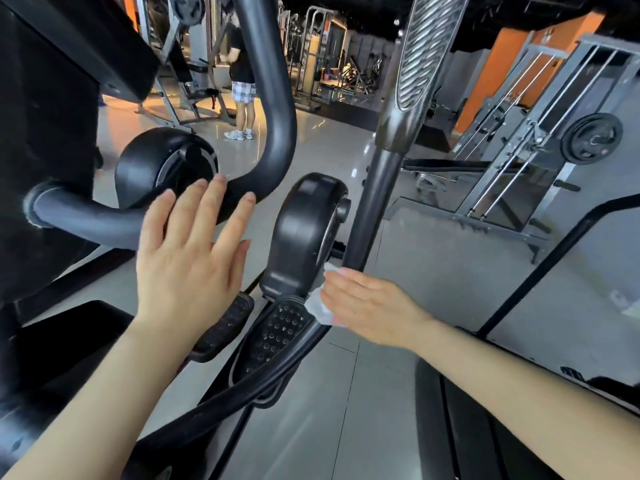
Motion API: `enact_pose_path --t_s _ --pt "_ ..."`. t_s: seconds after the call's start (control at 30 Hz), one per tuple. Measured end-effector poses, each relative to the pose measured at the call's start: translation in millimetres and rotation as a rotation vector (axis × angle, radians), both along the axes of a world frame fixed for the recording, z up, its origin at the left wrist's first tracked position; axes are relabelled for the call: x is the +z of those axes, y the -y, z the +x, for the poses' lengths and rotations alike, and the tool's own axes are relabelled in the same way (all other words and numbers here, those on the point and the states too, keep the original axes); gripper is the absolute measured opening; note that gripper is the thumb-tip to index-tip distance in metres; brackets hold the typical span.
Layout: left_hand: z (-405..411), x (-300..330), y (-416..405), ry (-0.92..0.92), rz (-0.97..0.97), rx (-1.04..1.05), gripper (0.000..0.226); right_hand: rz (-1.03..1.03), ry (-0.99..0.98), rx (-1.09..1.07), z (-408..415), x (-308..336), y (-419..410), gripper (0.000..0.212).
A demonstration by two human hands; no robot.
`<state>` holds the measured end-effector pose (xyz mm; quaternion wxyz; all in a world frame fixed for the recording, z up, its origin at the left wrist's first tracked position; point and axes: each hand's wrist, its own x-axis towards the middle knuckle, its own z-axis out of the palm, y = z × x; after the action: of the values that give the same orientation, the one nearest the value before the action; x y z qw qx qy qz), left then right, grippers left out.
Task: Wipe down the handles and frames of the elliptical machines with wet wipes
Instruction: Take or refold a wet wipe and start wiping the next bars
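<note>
My right hand (367, 303) holds the wipe (320, 308). The wipe is white and crumpled, and it sits under my palm and fingers. My fingers look mostly straight and press it down, but I cannot tell if my thumb curls round it, because my hand hides that part. The tip of one finger touches the bottom of the pole (372, 209). The pole goes up from my hand to a grey handle (420, 53) with ridges on it. The wipe lies on the dark bar (277, 372) that runs down toward me from under my hand.

Just left of my right hand is a foot pedal (273, 334) with little bumps. A black round cover (304, 233) stands just above the wipe.

My left hand (188, 258) is flat with its fingers spread apart. It holds nothing. Its fingertips are at the curved bar (273, 109), which bends up and away from that hand. Another round cover (162, 164) is behind those fingers.

Far past my hands, a person (242, 74) in checked shorts stands on the shiny floor (450, 271). A weight rack (540, 133) is off to the right.
</note>
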<state>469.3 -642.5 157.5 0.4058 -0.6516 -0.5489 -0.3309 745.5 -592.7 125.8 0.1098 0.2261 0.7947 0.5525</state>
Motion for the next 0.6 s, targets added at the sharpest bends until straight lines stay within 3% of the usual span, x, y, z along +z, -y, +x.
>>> enact_pose_path --t_s 0.2,0.3,0.47,0.53,0.6 --pt "3 -4 -4 0.018 0.009 0.031 0.040 0.251 -0.127 0.131 9 136 -26 0.046" --pt "2 -4 -5 0.003 0.011 0.030 0.040 0.336 -0.105 0.125 9 161 -28 0.044" --pt "1 -7 5 0.007 0.014 -0.063 0.041 0.198 -0.073 0.190 3 90 -23 0.036" --pt "-1 -19 22 0.032 0.008 -0.137 0.037 0.115 -0.078 0.093 -2 37 -10 0.034" --pt "-4 -44 45 0.058 -0.047 -0.202 0.033 -0.098 -0.205 -0.035 -11 -18 9 0.031"
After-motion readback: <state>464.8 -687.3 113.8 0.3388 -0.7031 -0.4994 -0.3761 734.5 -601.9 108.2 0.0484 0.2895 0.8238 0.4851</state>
